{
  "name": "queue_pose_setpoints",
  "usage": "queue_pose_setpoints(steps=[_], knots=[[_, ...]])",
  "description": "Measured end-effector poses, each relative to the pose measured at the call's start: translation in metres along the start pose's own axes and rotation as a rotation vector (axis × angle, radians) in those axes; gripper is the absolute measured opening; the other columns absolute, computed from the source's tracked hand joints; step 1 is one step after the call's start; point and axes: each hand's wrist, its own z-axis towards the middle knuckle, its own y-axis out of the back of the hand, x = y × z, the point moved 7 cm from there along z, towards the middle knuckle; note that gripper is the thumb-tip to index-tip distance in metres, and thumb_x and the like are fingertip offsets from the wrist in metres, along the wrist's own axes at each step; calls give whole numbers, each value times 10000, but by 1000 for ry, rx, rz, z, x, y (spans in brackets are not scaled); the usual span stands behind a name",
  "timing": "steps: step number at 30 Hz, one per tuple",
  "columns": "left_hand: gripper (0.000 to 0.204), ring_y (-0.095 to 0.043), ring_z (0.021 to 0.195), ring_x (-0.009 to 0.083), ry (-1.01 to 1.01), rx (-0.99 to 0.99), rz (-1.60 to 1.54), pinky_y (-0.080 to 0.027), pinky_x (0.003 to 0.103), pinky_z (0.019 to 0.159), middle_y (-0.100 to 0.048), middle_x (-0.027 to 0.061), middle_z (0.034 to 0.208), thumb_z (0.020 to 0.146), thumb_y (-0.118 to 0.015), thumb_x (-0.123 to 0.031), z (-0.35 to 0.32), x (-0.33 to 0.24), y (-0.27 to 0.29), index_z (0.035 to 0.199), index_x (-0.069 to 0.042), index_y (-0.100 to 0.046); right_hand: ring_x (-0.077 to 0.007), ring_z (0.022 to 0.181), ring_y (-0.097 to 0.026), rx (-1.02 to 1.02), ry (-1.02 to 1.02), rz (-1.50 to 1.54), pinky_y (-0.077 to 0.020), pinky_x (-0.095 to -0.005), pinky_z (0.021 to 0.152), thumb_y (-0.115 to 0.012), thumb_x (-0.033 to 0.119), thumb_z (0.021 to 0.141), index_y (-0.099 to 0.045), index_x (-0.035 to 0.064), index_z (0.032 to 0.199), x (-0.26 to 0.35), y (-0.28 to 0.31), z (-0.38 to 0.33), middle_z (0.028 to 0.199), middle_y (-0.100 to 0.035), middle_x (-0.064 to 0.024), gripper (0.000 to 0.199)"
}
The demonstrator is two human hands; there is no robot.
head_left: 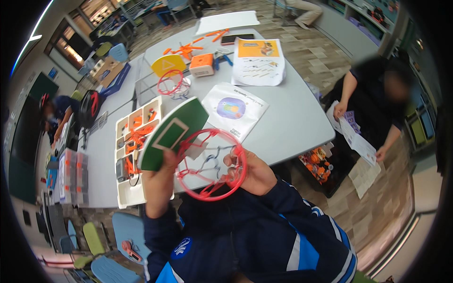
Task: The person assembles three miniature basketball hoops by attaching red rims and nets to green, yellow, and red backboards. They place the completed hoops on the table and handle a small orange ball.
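Left hand [158, 177] clamped on green backboard [172, 132], right hand [247, 170] pinching red hoop [212, 162].

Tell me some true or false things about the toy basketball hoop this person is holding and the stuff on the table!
1. The left hand holds a green backboard. True.
2. The hoop on that backboard is blue. False: it is red.
3. The right hand has its fingers on the hoop's rim. True.
4. A second backboard, yellow, with its own red hoop, rests on the table. True.
5. The parts tray on the table is empty. False: it holds orange pieces.
6. The boxy block by the yellow backboard is green. False: it is orange and white.
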Motion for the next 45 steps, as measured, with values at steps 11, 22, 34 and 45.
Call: queue_pose_setpoints(steps=[11,22,34,45], knots=[[286,-561,1148,130,-18,206,-73,-421,303,1034,-614,65,1246,1027,-533,-97,96,6,79,1289,14,-558,-133,878,-657,-212,106,-802,-518,-307,882,-580,271,1022,-596,28,1170,6,28,48,1061,-633,-39,285],[425,-619,1088,149,115,210,-198,-505,348,918,-618,46,1260,955,-681,-194,174,63,101,1330,-62,-531,-469,1358,-390,-75,-213,-2699,-389,-543,1056,-582,486,940,-520,223,1428,63,39,87,1487,-390,-266,558],[392,-613,1049,107,66,295,-122,-480,286,940,-649,25,1198,935,-691,-138,233,56,131,1294,-29,-578,-337,1175,-607,-79,207,-2151,-504,-407,949,-707,489,874,-480,33,1417,160,-18,243,1309,-595,-231,744],[352,-628,1069,139,144,257,-179,-506,301,936,-670,68,1195,936,-675,-89,235,90,155,1266,-12,-582,-116,812,-667,-134,392,-1745,-519,-286,701,-722,160,906,-695,-18,1040,159,70,357,913,-731,-71,224]])
